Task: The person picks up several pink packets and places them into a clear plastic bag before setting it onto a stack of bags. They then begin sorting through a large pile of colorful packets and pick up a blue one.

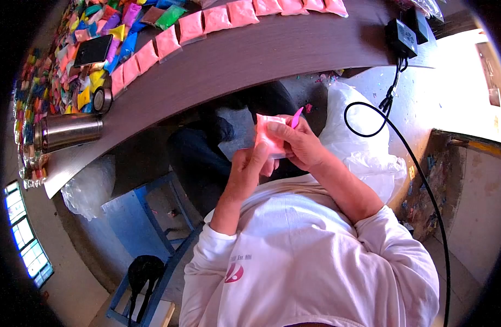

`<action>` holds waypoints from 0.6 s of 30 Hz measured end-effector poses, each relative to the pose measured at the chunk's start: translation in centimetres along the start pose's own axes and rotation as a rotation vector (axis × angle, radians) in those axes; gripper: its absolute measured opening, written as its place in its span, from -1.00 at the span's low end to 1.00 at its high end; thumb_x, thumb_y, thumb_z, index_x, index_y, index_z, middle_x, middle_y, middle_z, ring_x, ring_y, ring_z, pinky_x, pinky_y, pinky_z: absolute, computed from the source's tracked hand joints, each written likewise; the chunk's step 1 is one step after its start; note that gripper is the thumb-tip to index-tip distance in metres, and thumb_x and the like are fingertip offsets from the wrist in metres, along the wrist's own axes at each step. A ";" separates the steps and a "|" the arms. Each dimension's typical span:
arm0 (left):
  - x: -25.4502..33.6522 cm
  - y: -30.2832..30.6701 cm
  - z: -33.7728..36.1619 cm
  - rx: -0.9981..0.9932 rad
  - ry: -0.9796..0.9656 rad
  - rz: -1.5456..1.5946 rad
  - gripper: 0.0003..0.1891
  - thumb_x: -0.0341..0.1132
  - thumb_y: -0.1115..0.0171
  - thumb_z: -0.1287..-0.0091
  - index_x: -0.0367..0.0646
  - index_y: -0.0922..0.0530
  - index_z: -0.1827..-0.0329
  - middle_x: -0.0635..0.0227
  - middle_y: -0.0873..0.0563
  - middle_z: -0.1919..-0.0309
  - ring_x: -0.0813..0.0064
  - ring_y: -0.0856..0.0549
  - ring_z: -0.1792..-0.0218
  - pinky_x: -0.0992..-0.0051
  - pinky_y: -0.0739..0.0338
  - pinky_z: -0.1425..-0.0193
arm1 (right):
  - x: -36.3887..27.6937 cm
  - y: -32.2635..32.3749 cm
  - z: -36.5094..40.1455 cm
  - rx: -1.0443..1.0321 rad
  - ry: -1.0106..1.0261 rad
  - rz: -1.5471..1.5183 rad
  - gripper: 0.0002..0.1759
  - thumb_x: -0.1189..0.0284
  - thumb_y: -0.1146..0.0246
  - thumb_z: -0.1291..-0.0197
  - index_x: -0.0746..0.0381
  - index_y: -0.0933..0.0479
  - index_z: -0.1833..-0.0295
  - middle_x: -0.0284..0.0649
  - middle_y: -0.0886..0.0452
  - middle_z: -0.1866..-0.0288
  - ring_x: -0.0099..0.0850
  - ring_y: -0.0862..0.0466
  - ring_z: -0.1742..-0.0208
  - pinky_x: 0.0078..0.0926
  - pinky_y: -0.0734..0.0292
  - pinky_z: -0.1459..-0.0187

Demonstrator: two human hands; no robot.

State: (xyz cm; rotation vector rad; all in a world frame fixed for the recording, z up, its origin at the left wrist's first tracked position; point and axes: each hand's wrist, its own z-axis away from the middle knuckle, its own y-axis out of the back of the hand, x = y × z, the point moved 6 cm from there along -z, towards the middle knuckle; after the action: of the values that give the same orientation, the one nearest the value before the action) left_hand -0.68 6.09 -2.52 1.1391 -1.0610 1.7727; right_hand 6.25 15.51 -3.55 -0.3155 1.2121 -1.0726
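My left hand and my right hand hold a small clear packet with pink filling over my lap, in front of the table edge. Both thumbs press on its face, while the fingers behind it are partly hidden. A flat magenta piece with a pointed end sticks up from the fingers of my right hand. On the table beyond, similar pink packets lie in a curved row.
A large pile of colourful packets covers the table's left end, with a phone on it. A steel flask lies near the edge. A black cable hangs from a black box. White plastic bags stand at right.
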 end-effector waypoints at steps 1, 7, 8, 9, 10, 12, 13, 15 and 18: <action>0.0 0.0 0.0 0.020 0.023 -0.100 -0.35 0.17 0.13 -0.53 -0.14 -0.43 0.63 0.41 -0.51 0.64 0.57 -0.48 0.52 0.56 -0.32 0.42 | -0.1 -0.1 0.0 -0.063 0.039 0.019 -0.68 0.26 -0.13 -0.41 0.34 -0.54 0.09 -0.15 -0.68 0.32 -0.43 -0.70 0.48 -0.58 -0.56 0.55; 0.3 -0.1 0.0 0.010 0.007 -0.129 -0.37 0.17 0.13 -0.53 -0.14 -0.46 0.60 0.43 -0.49 0.66 0.58 -0.47 0.54 0.56 -0.31 0.44 | -1.2 -1.2 0.4 -0.103 0.052 -0.008 -0.65 0.36 -0.15 -0.33 0.42 -0.50 -0.07 -0.09 -0.68 0.29 -0.35 -0.70 0.51 -0.52 -0.57 0.57; 0.0 0.0 -0.1 0.012 0.007 -0.129 -0.37 0.17 0.13 -0.53 -0.14 -0.46 0.60 0.43 -0.49 0.66 0.58 -0.47 0.54 0.56 -0.31 0.44 | -1.4 -1.6 0.6 -0.103 0.037 -0.071 -0.63 0.39 -0.15 -0.29 0.42 -0.48 -0.10 -0.09 -0.69 0.25 -0.40 -0.66 0.55 -0.58 -0.52 0.60; -0.3 0.0 -0.2 0.002 -0.010 -0.031 -0.38 0.16 0.13 -0.53 -0.15 -0.47 0.55 0.43 -0.47 0.66 0.57 -0.47 0.54 0.56 -0.31 0.45 | -1.4 -1.5 0.6 -0.103 0.036 -0.071 -0.63 0.39 -0.15 -0.29 0.42 -0.48 -0.10 -0.09 -0.69 0.25 -0.40 -0.66 0.55 -0.58 -0.52 0.60; -0.5 0.1 -0.3 -0.008 -0.027 0.066 -0.40 0.16 0.12 -0.53 -0.16 -0.49 0.51 0.44 -0.46 0.65 0.57 -0.47 0.54 0.56 -0.31 0.47 | -1.3 -1.5 0.7 -0.176 -0.005 -0.224 -0.60 0.41 -0.15 -0.26 0.42 -0.46 -0.15 -0.11 -0.69 0.20 -0.46 -0.60 0.58 -0.63 -0.43 0.61; -0.9 0.1 -0.2 -0.003 -0.008 0.086 -0.41 0.16 0.12 -0.52 -0.16 -0.49 0.48 0.44 -0.45 0.64 0.56 -0.47 0.54 0.55 -0.30 0.48 | -1.4 -1.0 0.6 -0.250 -0.044 -0.376 -0.56 0.43 -0.15 -0.23 0.41 -0.44 -0.20 -0.12 -0.69 0.14 -0.52 -0.54 0.60 -0.68 -0.35 0.63; -1.1 0.1 -0.2 0.001 0.012 0.107 -0.42 0.16 0.12 -0.52 -0.17 -0.49 0.44 0.45 -0.44 0.63 0.56 -0.47 0.54 0.55 -0.30 0.50 | -1.3 -0.6 0.6 -0.282 -0.053 -0.316 -0.55 0.41 -0.18 -0.24 0.38 -0.43 -0.22 -0.16 -0.68 0.12 -0.57 -0.48 0.60 -0.71 -0.29 0.61; -0.9 0.0 -0.3 0.029 0.033 0.115 -0.42 0.18 0.12 -0.52 -0.17 -0.49 0.43 0.43 -0.46 0.62 0.56 -0.46 0.54 0.55 -0.30 0.51 | -0.7 -0.2 0.4 -0.315 -0.064 -0.257 -0.53 0.40 -0.22 -0.25 0.36 -0.43 -0.24 -0.20 -0.67 0.11 -0.61 -0.43 0.60 -0.74 -0.23 0.60; -1.5 0.5 0.0 0.051 0.085 0.106 -0.38 0.23 0.15 -0.50 -0.14 -0.51 0.47 0.42 -0.52 0.59 0.60 -0.48 0.52 0.57 -0.32 0.46 | 0.0 0.4 0.3 -0.193 -0.012 -0.177 -0.49 0.38 -0.32 -0.24 0.34 -0.42 -0.26 -0.26 -0.65 0.18 -0.62 -0.46 0.56 -0.71 -0.27 0.58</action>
State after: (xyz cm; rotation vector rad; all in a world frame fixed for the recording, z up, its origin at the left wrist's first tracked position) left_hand -0.70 5.69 -4.08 1.0445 -1.0474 1.9237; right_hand 6.69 15.60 -3.73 -0.5866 1.2977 -1.1044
